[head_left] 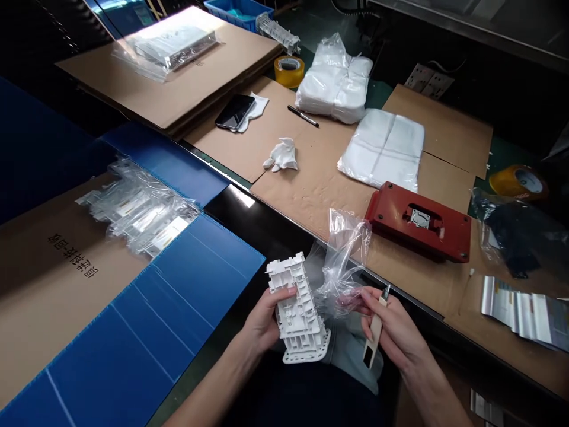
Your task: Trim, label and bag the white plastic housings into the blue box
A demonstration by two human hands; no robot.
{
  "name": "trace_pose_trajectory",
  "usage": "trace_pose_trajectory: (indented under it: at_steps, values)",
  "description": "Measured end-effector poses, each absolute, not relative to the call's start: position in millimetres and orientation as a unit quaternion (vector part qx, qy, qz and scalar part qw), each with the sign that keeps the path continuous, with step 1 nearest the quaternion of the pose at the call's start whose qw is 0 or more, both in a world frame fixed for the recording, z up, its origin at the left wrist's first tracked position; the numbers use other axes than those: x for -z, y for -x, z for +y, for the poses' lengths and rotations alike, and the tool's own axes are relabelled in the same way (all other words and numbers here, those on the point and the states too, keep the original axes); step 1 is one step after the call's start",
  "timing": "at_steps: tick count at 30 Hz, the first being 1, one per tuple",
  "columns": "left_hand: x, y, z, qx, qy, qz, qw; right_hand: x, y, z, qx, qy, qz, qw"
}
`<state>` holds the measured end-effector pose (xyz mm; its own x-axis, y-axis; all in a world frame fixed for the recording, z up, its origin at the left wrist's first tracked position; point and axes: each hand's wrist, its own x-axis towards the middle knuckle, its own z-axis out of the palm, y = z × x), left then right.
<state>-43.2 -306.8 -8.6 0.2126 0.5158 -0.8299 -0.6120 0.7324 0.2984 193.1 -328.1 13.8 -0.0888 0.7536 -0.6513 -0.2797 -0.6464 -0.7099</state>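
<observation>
My left hand [267, 317] is closed around a white moulded plastic part [297, 308], its thumb across the front face. The part stands tilted over my lap, with many small ribs and a flat base with holes at the lower end. My right hand [393, 326] holds a utility knife [376, 338] with a pale handle, blade pointing up. Those same fingers also pinch a crumpled clear plastic bag [344, 273], which hangs between the part and the knife. Part of the bag is hidden behind the white part.
A red metal fixture [420, 222] sits on the cardboard-covered table. Behind are stacked white bags [335, 83], a phone [235, 111], a pen [303, 115], a glove [282, 155] and yellow tape [288, 71]. An open blue carton [186, 296] with bagged parts [137, 204] stands left.
</observation>
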Motion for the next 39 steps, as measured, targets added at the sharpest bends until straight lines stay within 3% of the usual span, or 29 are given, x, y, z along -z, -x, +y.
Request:
trace_pose_trajectory:
  at_steps: [6, 12, 20, 30, 35, 39]
  values:
    - [8, 44, -316, -0.328, 0.006, 0.430, 0.841, 6, -168, -335, -0.678, 0.602, -0.252, 0.338]
    - [14, 48, -323, -0.323, -0.040, 0.388, 0.862, 19, -161, -327, -0.590, 0.664, -0.257, 0.383]
    - [14, 37, -308, -0.289, -0.104, 0.415, 0.856, 3, -169, -321, -0.639, 0.621, -0.338, 0.303]
    - [11, 47, -295, -0.308, -0.058, 0.452, 0.835, 0, -184, -324, -0.635, 0.621, -0.270, 0.372]
    - [4, 44, -296, -0.260, -0.091, 0.399, 0.875, -3, -166, -323, -0.633, 0.626, -0.354, 0.289]
    - [9, 37, -297, -0.274, -0.083, 0.433, 0.855, -3, -169, -324, -0.657, 0.607, -0.327, 0.305]
